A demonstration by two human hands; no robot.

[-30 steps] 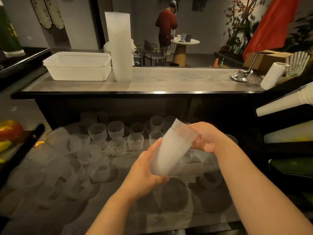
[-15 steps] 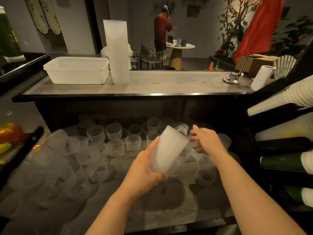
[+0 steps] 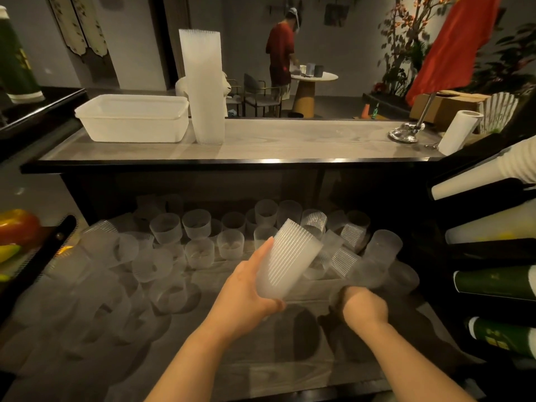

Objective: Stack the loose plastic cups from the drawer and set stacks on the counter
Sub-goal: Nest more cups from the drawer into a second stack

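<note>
Item: short cup stack (image 3: 288, 261), ribbed and tilted, gripped by the left hand (image 3: 249, 297) above the open drawer (image 3: 261, 361). Right hand (image 3: 364, 307) was low at the drawer's right, knuckles up, reaching among blurred cups; whether it gripped one could not be told. Loose cups (image 3: 200, 250) numbered many, scattered left, far and right (some upright, some tipped). Done: one tall stack (image 3: 204, 88) stood on the desk (image 3: 290, 140), just beside a white tub (image 3: 130, 117). Left, by judgement: most of the drawer, and setting down the held stack.
</note>
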